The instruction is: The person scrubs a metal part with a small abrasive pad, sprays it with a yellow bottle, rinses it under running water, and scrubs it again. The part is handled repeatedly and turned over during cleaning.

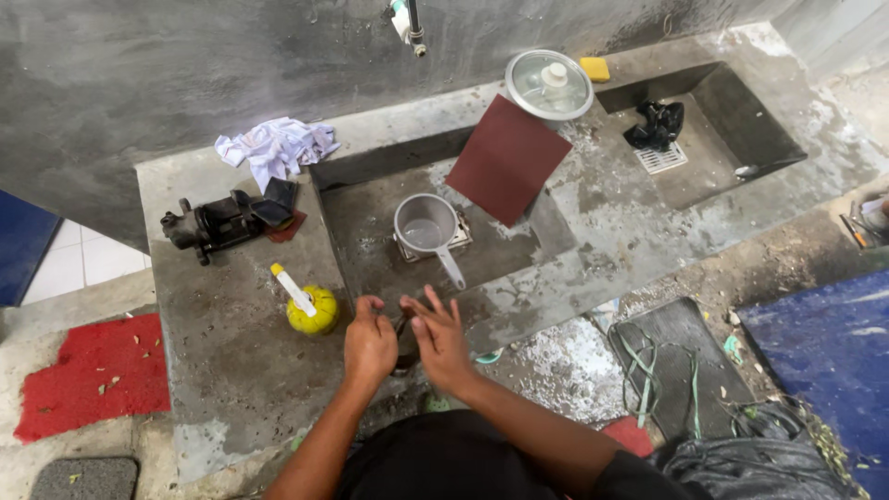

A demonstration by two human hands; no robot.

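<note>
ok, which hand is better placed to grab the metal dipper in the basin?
Right, probably. The right hand sits just below the end of the dipper handle, fingers spread. The left hand is farther left, nearer the yellow sponge, curled on a small dark part.

Grey concrete wall (139, 65) rising behind | concrete worktop (231, 352) with sunken basins | floor (574, 370) lying dusty | daylight falling evenly

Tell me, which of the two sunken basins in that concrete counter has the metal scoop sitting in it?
The nearer, shallower basin, just beyond the person's hands; the metal scoop stands on its floor. The deeper far basin holds a dark rag and a white drain grate instead.
</note>
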